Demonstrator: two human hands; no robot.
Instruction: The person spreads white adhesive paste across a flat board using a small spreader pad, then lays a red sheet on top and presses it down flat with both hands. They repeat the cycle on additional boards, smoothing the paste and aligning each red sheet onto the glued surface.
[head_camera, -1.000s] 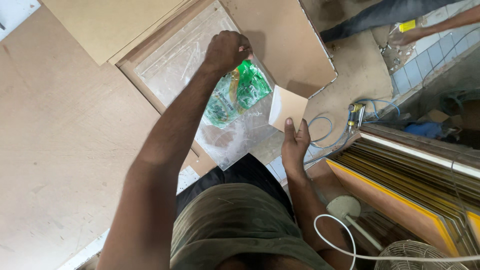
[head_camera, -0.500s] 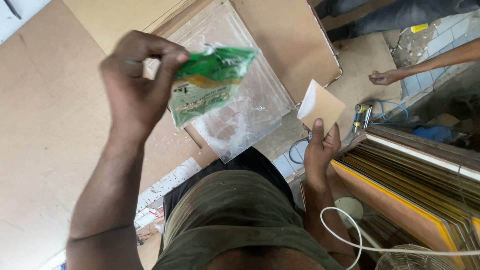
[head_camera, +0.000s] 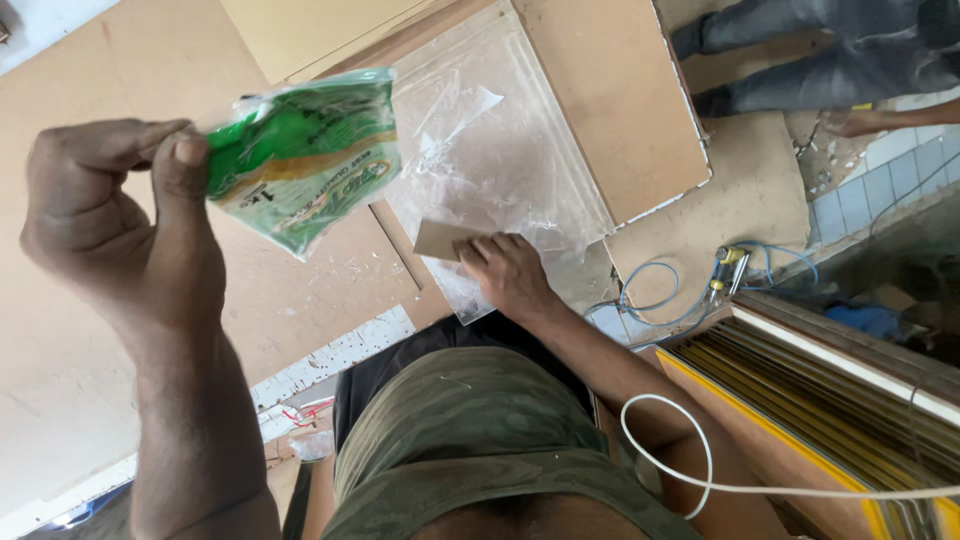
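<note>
Two hands: left hand (head_camera: 120, 220) pinches green packet (head_camera: 300, 160), right hand (head_camera: 505, 270) grips cardboard piece (head_camera: 440, 238).

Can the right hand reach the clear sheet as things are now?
Probably yes. The right hand already lies low at the near edge of the clear sheet, holding a small card. Nothing lies between them; the left hand holds the green packet off to the side.

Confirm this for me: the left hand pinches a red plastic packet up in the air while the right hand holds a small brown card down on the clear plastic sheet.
Not quite. The head view shows the plastic packet pinched by the left hand is green, not red. The rest stands: the right hand holds a small brown card on the clear plastic sheet.
</note>
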